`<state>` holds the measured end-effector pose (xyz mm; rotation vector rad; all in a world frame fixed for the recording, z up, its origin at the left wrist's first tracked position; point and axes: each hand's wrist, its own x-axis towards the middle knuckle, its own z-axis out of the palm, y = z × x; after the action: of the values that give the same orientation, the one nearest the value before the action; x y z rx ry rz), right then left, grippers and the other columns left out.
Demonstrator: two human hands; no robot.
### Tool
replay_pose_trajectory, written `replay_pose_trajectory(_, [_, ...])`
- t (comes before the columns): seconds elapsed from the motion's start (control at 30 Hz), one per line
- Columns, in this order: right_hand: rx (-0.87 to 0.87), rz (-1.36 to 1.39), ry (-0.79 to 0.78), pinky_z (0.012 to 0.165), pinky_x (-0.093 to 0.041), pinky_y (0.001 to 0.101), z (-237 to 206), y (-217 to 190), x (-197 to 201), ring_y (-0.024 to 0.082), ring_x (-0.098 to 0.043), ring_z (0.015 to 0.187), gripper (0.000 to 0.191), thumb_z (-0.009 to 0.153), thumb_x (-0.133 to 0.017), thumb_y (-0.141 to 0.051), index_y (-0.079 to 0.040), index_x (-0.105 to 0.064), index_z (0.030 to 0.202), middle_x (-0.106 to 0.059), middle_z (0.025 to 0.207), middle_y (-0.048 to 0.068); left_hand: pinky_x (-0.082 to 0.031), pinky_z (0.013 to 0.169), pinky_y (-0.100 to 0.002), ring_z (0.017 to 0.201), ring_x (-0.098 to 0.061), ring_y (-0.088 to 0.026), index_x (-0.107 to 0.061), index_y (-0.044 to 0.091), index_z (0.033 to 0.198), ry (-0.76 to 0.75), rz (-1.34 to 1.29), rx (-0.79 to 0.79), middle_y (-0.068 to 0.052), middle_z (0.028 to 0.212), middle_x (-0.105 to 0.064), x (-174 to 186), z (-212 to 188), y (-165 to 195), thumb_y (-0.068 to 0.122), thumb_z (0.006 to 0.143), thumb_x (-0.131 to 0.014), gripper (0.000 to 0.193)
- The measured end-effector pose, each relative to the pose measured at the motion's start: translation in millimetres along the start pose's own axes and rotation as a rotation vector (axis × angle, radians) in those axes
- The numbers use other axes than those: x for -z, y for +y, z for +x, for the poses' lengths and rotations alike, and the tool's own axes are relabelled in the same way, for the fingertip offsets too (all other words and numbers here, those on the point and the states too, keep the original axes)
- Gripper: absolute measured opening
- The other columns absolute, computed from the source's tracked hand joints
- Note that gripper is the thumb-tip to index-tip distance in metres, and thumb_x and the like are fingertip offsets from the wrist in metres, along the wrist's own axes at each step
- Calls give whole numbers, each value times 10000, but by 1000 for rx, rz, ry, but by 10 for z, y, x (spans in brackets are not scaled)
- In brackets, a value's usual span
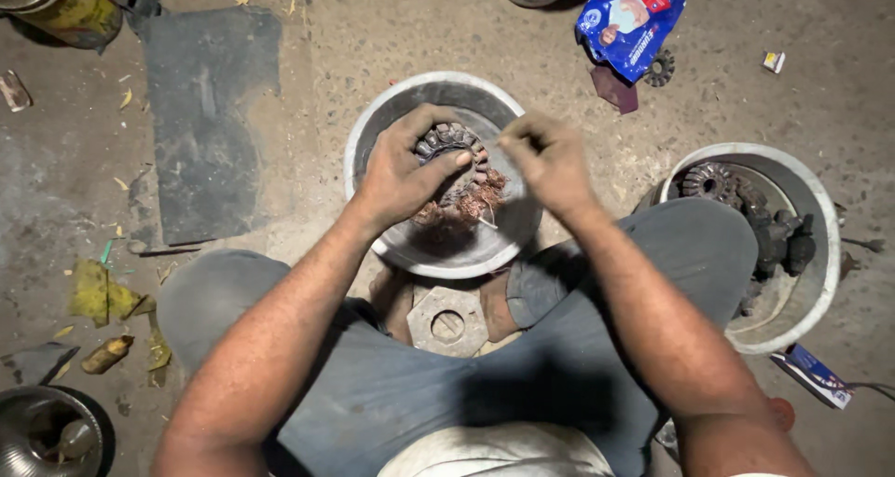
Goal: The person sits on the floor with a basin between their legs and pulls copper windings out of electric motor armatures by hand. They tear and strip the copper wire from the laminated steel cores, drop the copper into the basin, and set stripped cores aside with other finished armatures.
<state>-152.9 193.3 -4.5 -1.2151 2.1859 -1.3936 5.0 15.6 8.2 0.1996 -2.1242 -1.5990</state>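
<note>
The left hand (396, 174) curls around a toothed motor core (457, 165) with copper windings, over the metal bowl (373, 132). At its three o'clock, the right hand (545, 160) pinches its fingertips together.

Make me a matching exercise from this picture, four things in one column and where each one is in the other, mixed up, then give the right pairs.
Things:
1. stator with copper windings
2. gears
3. blue packet
4. metal plate with a round hole

Places:
A. floor, top right
B. between the person's feet
C. right-hand bowl
D. held by the left hand over the middle bowl

Pairs: 1-D, 2-C, 3-A, 4-B
</note>
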Motion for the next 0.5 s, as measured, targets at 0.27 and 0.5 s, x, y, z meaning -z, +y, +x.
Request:
replay_pose_trajectory(0.27, [8,-238,68,722,-568,338,20,0,32,222,-714,801,151,910,-712,-93,-9,-749,1029,-745,909,138,-566,881,-285,960,-695,-128,-686,33,1125,136,19,207,-55,1012,-747,-38,36,-89,122,877,-808,290])
replay_pose_trajectory(0.5, [209,-137,-41,762,-607,327,-67,-172,-64,227,-751,864,241,943,-642,-57,-3,-731,1161,-754,1020,155,-584,868,-262,952,-688,-101,-684,35,1152,86,-136,222,-37,1028,-744,-40,12,-77,114,910,-794,278])
